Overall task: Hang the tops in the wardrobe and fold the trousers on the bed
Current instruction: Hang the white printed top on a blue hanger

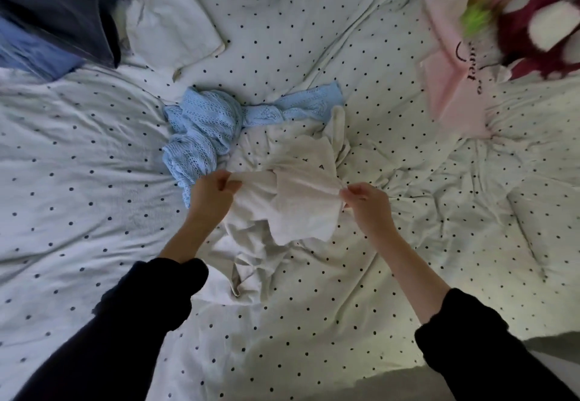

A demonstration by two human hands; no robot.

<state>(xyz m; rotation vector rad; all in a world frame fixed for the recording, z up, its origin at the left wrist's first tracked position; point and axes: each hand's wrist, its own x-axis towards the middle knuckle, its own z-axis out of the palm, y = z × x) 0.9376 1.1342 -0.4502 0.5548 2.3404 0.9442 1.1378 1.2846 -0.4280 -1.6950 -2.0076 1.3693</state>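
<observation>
A crumpled cream-white garment [292, 203] lies in the middle of the bed [376, 291], which has a white cover with dark dots. My left hand [212, 195] pinches the garment's upper edge on its left side. My right hand [367, 201] pinches the same edge on its right side, and the cloth is stretched between them. Whether it is a top or trousers I cannot tell. Just behind it lies a bunched light-blue knitted top [207, 121], touching the white garment. Dark sleeves cover both forearms.
A folded white cloth [169, 27] lies at the back left beside dark [59, 8] and blue clothes [28, 52]. A pink bag with lettering [452, 65] and blurred red-and-white soft things [539, 21] sit at the back right. The bed's front edge shows at bottom right.
</observation>
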